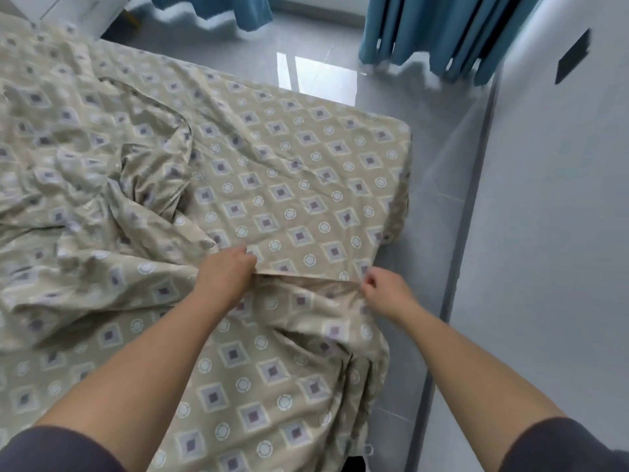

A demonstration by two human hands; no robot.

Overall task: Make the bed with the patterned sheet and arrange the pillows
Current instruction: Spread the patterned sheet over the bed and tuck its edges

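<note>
A beige patterned sheet with purple diamonds and white circles covers the bed. It lies fairly flat toward the far right corner and is bunched in deep folds on the left. A folded edge of the sheet runs across between my hands. My left hand is closed on that edge at its left end. My right hand pinches the same edge near the bed's right side. No pillows are in view.
Glossy grey floor tiles run along the right side of the bed. A white wall or cabinet stands further right. Blue curtains hang at the back, and white furniture sits at the top left.
</note>
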